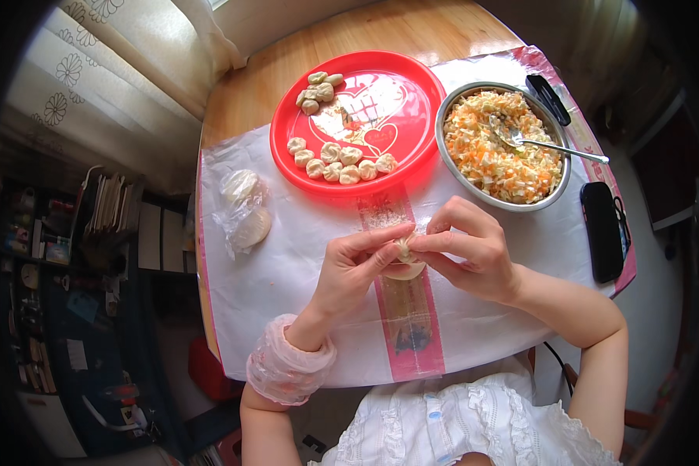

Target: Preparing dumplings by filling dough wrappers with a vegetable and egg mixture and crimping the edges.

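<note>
Between my fingers is a pleated dough bun [406, 271], its gathered top pinched and its smooth round underside showing below. My left hand [358, 262] holds it from the left, thumb and fingers against the folds. From the other side my right hand [472, 250] pinches the pleats with thumb and forefinger. Beyond my hands stands a red round plastic tray [410, 169]. Several pleated dough pieces [330, 152] line its near edge, and several plain dough lumps [320, 92] cluster at its far left.
A steel bowl [442, 148] of shredded vegetable filling [495, 157] holds a metal spoon [559, 148]. Plastic-wrapped dough [247, 224] lies left. A black phone [603, 233] and an open dark case [547, 100] rest along the right. A white sheet [303, 244] covers much of the wooden table [349, 32].
</note>
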A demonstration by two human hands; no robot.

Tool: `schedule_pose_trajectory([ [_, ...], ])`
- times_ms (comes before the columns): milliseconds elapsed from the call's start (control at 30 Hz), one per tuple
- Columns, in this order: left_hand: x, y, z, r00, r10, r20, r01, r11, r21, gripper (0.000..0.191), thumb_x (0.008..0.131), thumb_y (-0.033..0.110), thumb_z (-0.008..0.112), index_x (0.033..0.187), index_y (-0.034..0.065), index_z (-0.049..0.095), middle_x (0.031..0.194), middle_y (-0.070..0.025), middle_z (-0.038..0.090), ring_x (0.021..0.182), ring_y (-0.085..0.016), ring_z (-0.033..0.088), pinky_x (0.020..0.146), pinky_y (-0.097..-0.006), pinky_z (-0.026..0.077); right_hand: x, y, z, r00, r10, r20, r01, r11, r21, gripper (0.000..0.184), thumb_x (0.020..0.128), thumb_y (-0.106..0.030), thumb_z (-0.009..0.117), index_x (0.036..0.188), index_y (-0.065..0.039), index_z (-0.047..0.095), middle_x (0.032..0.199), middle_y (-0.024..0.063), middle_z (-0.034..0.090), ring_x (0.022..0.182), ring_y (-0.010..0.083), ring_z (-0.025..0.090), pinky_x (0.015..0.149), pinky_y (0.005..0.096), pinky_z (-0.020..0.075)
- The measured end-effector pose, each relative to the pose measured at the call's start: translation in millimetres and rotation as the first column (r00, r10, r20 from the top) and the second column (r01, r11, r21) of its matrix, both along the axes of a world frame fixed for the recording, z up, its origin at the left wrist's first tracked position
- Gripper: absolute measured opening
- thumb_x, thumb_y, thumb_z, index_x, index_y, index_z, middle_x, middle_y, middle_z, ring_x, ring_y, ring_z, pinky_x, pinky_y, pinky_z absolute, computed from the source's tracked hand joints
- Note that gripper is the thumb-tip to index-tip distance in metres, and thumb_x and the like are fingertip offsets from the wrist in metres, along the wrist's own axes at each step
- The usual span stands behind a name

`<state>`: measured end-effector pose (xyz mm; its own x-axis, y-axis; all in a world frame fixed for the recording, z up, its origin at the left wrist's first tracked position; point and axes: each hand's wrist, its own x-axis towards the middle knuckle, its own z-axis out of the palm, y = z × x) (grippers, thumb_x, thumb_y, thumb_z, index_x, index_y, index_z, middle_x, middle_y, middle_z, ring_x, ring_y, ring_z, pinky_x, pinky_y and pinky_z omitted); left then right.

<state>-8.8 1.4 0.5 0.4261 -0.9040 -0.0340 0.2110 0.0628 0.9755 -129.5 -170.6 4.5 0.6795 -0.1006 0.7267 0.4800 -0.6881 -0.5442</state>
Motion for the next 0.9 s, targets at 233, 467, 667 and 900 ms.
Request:
schedule_pose_trajectory([
  [233,0.7,0.7,1.6,0.999,-0.004,0.054,0.003,1.0,0.024,0.029,0.097,0.008,0.055,0.124,-0.0021,0.06,0.105,-0.0113,0.068,0.096,-0.016,0.066,0.086,-0.028,0.057,1.4,-1.7,-1.1,0.999,0.025,-0.022,-0.026,0.999,-0.024,0.025,0.07,-0.003,0.076,0.093,-0.008,0.069,0.079,0.0056,0.055,0.069,0.0221,0.056,0.058,0.0334,0.0465],
  [467,-0.4,-0.5,2.0,0.998,-0.01,0.055,0.009,1.0,0.021,0.029,0.097,0.008,0.054,0.124,-0.0021,0.06,0.106,-0.0115,0.068,0.097,-0.017,0.066,0.085,-0.0287,0.058,0.7,-0.2,-1.7,1.0,0.03,-0.01,-0.03,1.0,-0.005,0.022,0.07,-0.005,0.075,0.091,-0.008,0.068,0.079,0.0055,0.056,0.071,0.0221,0.056,0.06,0.0347,0.0469],
  [667,0.4,-0.1,3.2,0.998,-0.058,0.038,0.056,0.997,0.044,0.032,0.098,0.009,0.054,0.128,-0.0012,0.057,0.108,-0.0125,0.067,0.097,-0.019,0.067,0.085,-0.0299,0.058,0.9,0.9,3.1,0.997,0.062,-0.04,-0.063,0.997,-0.038,0.02,0.073,-0.004,0.073,0.091,-0.008,0.067,0.079,0.0058,0.056,0.072,0.0237,0.057,0.06,0.0358,0.046],
  [900,-4.5,-5.3,6.1,0.981,-0.063,-0.181,0.04,0.991,-0.129,0.039,0.096,0.009,0.056,0.132,-0.0013,0.047,0.116,-0.0142,0.063,0.108,-0.02,0.062,0.09,-0.0296,0.055,0.9,0.3,0.2,0.997,0.034,-0.069,-0.021,0.983,0.184,0.016,0.075,0.0,0.073,0.089,-0.005,0.067,0.08,0.0068,0.056,0.072,0.0223,0.057,0.061,0.0334,0.0459],
])
